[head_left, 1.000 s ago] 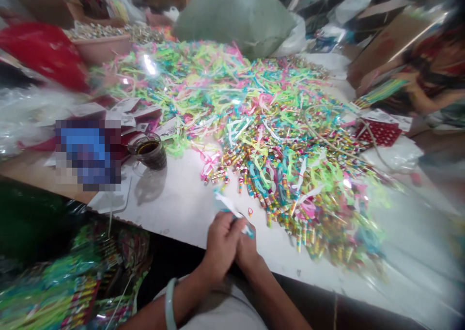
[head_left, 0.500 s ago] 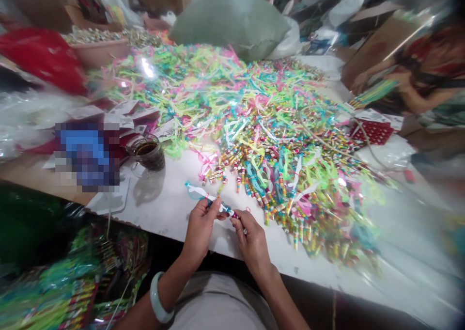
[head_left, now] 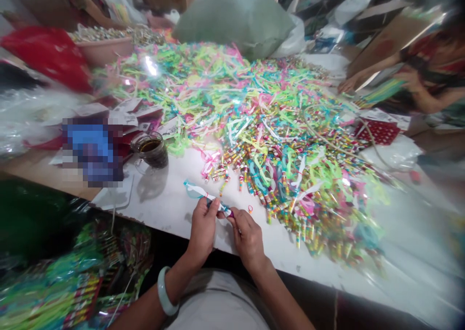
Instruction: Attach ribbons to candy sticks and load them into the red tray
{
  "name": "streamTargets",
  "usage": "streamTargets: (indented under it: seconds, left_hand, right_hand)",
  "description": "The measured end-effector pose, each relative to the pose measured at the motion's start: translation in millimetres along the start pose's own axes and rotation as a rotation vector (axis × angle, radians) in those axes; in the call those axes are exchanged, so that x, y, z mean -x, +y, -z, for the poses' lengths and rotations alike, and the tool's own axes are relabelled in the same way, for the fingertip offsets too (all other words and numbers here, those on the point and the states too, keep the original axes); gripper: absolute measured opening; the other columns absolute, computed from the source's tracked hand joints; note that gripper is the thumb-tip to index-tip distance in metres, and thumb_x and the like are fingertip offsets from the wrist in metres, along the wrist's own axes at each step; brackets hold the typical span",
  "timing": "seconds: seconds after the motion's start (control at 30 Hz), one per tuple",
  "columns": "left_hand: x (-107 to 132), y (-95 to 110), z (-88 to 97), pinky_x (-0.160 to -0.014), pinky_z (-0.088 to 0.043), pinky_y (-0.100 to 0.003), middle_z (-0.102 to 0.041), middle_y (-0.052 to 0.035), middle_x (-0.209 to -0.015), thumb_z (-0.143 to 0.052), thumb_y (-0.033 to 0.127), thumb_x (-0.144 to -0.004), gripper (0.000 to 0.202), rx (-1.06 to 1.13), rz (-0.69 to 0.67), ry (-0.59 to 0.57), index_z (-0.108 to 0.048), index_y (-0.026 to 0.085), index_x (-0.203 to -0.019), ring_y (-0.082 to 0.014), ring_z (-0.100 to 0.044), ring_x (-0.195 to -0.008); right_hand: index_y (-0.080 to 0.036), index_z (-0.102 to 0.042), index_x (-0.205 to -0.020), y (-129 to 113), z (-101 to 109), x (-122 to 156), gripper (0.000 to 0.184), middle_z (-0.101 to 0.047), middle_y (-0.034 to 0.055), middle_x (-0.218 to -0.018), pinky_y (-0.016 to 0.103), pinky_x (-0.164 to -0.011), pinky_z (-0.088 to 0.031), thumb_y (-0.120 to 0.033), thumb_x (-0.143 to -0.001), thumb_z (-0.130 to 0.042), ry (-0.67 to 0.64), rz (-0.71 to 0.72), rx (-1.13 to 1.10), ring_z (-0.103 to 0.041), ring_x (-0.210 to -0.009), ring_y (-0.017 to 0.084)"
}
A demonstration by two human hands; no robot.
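Observation:
My left hand (head_left: 202, 227) and my right hand (head_left: 247, 235) meet at the near edge of the white table (head_left: 170, 209). Both pinch a small colourful tube with a teal and white ribbon (head_left: 198, 192) that trails up and left from my left fingers. My left wrist wears a pale green bangle (head_left: 164, 291). A tiny red ring (head_left: 250, 209) lies on the table just beyond my right hand. Beyond that spreads a big heap of similar tubes and neon ribbons (head_left: 276, 141).
A glass cup of dark tea (head_left: 150, 150) stands to the left of my hands, by red packets and a blurred blue patch. Finished bundles in plastic (head_left: 72, 281) lie at lower left. Another person (head_left: 425, 73) works at the right. A grey-green sack (head_left: 232, 20) sits behind.
My hands, pressed together a second ago, have parted a little and now stretch the tube and ribbon out between them. The ribbon tail now lies to the upper left.

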State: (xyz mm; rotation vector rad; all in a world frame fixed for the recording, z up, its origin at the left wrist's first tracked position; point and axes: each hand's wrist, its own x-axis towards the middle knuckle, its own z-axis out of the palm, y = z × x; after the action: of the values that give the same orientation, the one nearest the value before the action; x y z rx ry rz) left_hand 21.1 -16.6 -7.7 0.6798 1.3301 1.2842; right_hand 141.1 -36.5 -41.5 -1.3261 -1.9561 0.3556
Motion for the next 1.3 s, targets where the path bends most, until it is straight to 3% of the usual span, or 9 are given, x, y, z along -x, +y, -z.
streamTargets:
  seconds: [0.33, 0.5, 0.6, 0.73, 0.8, 0.87, 1.0, 1.17, 1.3]
  left_hand:
    - [-3, -2, 1.8, -0.060, -0.042, -0.021, -0.053, 0.0070, -0.063, -0.055, 0.042, -0.083, 0.025, -0.119, -0.033, 0.018, -0.047, 0.020, -0.074, -0.0089, -0.053, -0.058]
    - [-12, 2, 2.1, -0.064, -0.045, -0.025, -0.058, 0.0037, -0.066, -0.049, 0.044, -0.086, 0.026, -0.208, 0.023, -0.168, -0.052, 0.019, -0.080, -0.0118, -0.057, -0.062]
    - [-27, 9, 7.3, -0.073, -0.047, -0.029, -0.065, -0.0020, -0.083, -0.043, 0.042, -0.089, 0.026, -0.389, -0.153, -0.214, -0.057, 0.020, -0.088, -0.0151, -0.061, -0.073]
    - [-60, 13, 14.2, -0.090, -0.044, -0.033, -0.062, -0.0071, -0.102, -0.044, 0.026, -0.090, 0.020, -0.915, -0.536, 0.020, -0.058, 0.019, -0.103, -0.0195, -0.056, -0.097]
    - [-77, 12, 14.2, -0.096, -0.041, -0.037, -0.059, -0.0112, -0.107, -0.047, 0.021, -0.088, 0.023, -1.098, -0.561, 0.102, -0.055, 0.015, -0.109, -0.0232, -0.051, -0.106]
    - [-91, 11, 13.0, -0.097, -0.040, -0.043, -0.057, -0.0153, -0.107, -0.052, 0.019, -0.085, 0.027, -1.182, -0.529, 0.153, -0.054, 0.012, -0.111, -0.0282, -0.048, -0.108]
    - [-103, 10, 18.1, -0.086, -0.044, -0.043, -0.057, -0.0133, -0.095, -0.057, 0.017, -0.081, 0.019, -1.273, -0.488, 0.159, -0.058, 0.013, -0.100, -0.0296, -0.052, -0.096]
    - [-95, 14, 37.6, -0.082, -0.045, -0.035, -0.060, -0.0072, -0.090, -0.058, 0.018, -0.082, 0.016, -1.304, -0.476, 0.123, -0.057, 0.018, -0.097, -0.0241, -0.056, -0.090]
    - [-95, 17, 41.4, -0.082, -0.045, -0.033, -0.061, -0.0071, -0.091, -0.057, 0.028, -0.084, 0.024, -1.279, -0.439, 0.131, -0.056, 0.016, -0.105, -0.0225, -0.057, -0.090]
  right_hand:
    - [-0.015, -0.058, -0.108, -2, -1, -6, 0.023, -0.065, 0.0072, -0.083, 0.026, -0.071, -0.051, -0.023, -0.092, -0.042, -0.075, -0.054, 0.008, -0.061, -0.079, 0.016]
    - [-0.020, -0.061, -0.104, 9, 24, -11, 0.022, -0.068, 0.0047, -0.086, 0.024, -0.070, -0.052, -0.026, -0.092, -0.044, -0.108, -0.135, -0.049, -0.064, -0.078, 0.014]
    - [-0.020, -0.062, -0.108, 26, 71, -21, 0.024, -0.068, 0.0083, -0.097, 0.032, -0.078, -0.052, -0.029, -0.089, -0.049, 0.167, -0.154, 0.210, -0.063, -0.088, 0.019]
    - [-0.018, -0.060, -0.115, 32, 100, -40, 0.030, -0.060, 0.0159, -0.120, 0.052, -0.097, -0.038, -0.026, -0.087, -0.051, 0.525, -0.171, 0.625, -0.049, -0.118, 0.031]
    - [-0.018, -0.059, -0.114, 25, 79, -51, 0.029, -0.063, 0.0141, -0.112, 0.042, -0.091, -0.044, -0.024, -0.091, -0.043, 0.416, -0.192, 0.519, -0.057, -0.107, 0.025]
    - [-0.018, -0.055, -0.115, 16, 40, -65, 0.030, -0.067, 0.0102, -0.101, 0.031, -0.074, -0.049, -0.026, -0.094, -0.036, 0.131, -0.275, 0.342, -0.063, -0.086, 0.019]
    - [-0.013, -0.054, -0.107, 3, -24, -97, 0.036, -0.064, 0.0134, -0.101, 0.031, -0.065, -0.046, -0.042, -0.088, -0.048, -0.193, -0.443, 0.390, -0.064, -0.085, 0.023]
    - [-0.013, -0.053, -0.104, 10, -22, -105, 0.024, -0.063, 0.0131, -0.102, 0.029, -0.071, -0.044, -0.028, -0.086, -0.049, -0.312, -0.438, 0.409, -0.062, -0.091, 0.022]
    - [-0.015, -0.055, -0.104, 17, -12, -94, 0.022, -0.063, 0.0122, -0.102, 0.029, -0.073, -0.044, -0.019, -0.086, -0.042, -0.287, -0.401, 0.397, -0.060, -0.092, 0.021]
